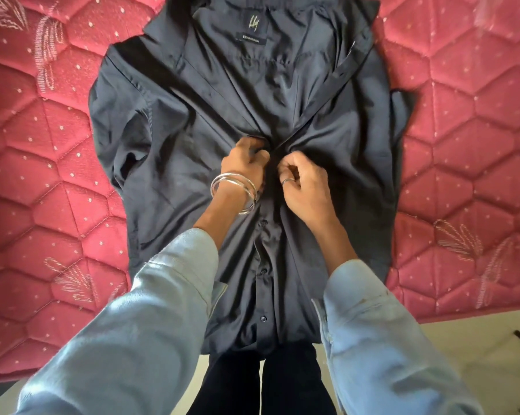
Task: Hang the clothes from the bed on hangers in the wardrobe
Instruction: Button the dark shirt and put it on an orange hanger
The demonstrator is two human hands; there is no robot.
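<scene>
A dark shirt [193, 121] is spread front-up on the red quilted bed [43, 175], its hem hanging over the near edge and its collar toward the far side. Its left front panel is pinched by the left hand [243, 163], on whose wrist silver bangles [233, 187] are worn. Just beside it, across the placket, the right front edge is pinched by the right hand [305, 184], both sets of fingers curled into the cloth. Lower buttons [263, 223] appear fastened; the chest lies open. If the smooth cloth is tugged apart, the pinch could be lost, and a bangle might be snagged in a fold. No hanger is seen.
</scene>
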